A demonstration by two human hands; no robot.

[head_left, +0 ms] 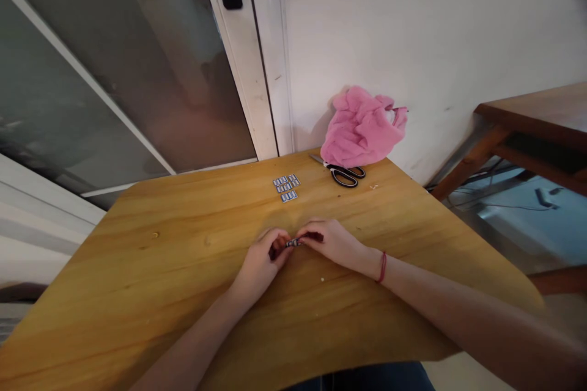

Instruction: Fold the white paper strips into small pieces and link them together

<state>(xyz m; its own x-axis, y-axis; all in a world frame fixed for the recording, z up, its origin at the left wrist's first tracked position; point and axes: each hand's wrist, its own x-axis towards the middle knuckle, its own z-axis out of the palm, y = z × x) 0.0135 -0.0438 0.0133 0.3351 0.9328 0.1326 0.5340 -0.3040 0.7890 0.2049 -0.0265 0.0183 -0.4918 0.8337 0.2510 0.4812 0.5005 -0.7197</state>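
Observation:
Above the middle of the wooden table, my left hand (262, 258) and my right hand (337, 245) meet fingertip to fingertip. Between them they pinch a small dark-and-white patterned piece (293, 243), each hand closed on one end. Its exact kind is too small to make out, and the fingers partly cover it. Just beyond the hands lie several small flat blue-and-white rectangular pieces (288, 196), grouped close together. A red band circles my right wrist.
Black-handled scissors (343, 176) rest at the back of the table (183, 269), next to a crumpled pink cloth (362, 128) against the wall. Tiny scraps (374, 186) dot the tabletop. A sliding glass door (137, 61) borders the back left; another wooden table (541, 113) stands right.

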